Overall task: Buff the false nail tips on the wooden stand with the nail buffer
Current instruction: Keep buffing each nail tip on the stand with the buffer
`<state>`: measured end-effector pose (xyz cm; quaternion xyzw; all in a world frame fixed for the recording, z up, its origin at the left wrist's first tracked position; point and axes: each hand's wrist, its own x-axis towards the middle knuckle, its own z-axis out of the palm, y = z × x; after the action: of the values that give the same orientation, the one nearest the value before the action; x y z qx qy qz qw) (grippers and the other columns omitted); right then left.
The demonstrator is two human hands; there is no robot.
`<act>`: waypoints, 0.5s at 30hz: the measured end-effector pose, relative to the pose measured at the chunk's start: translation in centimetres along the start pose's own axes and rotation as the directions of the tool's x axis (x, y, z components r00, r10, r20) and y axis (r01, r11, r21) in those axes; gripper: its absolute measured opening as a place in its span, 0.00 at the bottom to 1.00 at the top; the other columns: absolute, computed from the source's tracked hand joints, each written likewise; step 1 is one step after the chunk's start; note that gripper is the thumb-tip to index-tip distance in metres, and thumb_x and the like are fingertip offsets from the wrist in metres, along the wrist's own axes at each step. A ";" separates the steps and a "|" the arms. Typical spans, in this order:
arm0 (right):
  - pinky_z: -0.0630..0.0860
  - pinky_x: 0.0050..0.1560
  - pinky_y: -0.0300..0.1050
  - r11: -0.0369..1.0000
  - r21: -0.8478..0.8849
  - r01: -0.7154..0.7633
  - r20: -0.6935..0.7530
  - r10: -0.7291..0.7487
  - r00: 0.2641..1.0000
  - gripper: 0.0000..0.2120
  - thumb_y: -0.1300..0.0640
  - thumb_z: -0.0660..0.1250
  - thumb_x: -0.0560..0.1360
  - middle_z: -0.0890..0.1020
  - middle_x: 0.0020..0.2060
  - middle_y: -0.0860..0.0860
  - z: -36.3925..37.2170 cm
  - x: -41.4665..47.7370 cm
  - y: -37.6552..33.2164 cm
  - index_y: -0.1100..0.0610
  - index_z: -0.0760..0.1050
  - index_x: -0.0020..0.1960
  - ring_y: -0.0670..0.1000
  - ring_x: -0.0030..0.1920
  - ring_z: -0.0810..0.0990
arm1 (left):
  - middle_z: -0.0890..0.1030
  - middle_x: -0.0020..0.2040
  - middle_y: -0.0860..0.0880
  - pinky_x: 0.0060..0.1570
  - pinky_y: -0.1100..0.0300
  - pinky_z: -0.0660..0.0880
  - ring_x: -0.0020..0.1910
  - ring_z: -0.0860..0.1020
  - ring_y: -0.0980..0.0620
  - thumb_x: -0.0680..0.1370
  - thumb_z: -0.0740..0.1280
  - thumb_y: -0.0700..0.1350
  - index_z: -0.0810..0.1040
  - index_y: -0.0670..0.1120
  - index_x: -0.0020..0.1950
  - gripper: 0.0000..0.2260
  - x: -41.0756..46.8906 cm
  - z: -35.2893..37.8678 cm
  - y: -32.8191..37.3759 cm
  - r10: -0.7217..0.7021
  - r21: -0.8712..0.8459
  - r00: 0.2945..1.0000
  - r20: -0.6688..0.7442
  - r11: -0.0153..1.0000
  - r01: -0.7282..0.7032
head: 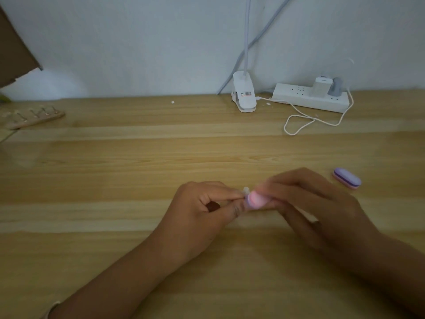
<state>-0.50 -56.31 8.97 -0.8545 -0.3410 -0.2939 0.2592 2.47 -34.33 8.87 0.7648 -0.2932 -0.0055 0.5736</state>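
My left hand pinches a small pale false nail tip between thumb and forefinger over the middle of the table. My right hand grips a pink and purple nail buffer, whose end touches the nail tip; the buffer looks blurred. The wooden stand lies at the far left of the table with several nail tips on small holders, well away from both hands.
A second purple and pink buffer lies to the right of my right hand. At the back stand a white clip lamp base and a white power strip with a looping cable. A cardboard edge is at upper left.
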 end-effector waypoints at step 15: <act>0.73 0.59 0.36 0.995 0.037 0.093 0.017 -0.094 0.995 0.13 0.67 0.65 0.78 0.82 0.53 0.54 0.7 -0.2 -1.4 0.56 0.82 0.59 0.46 0.55 0.80 | 0.83 0.38 0.47 0.35 0.59 0.74 0.36 0.80 0.53 0.73 0.72 0.44 0.86 0.48 0.50 0.06 -0.2 0.3 0.3 -0.006 -0.053 0.999 0.049 0.999 0.008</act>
<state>-1.42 -55.02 8.69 -0.8355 -0.3883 -0.2914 0.2575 2.07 -34.50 8.97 0.7500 -0.3042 -0.0341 0.5863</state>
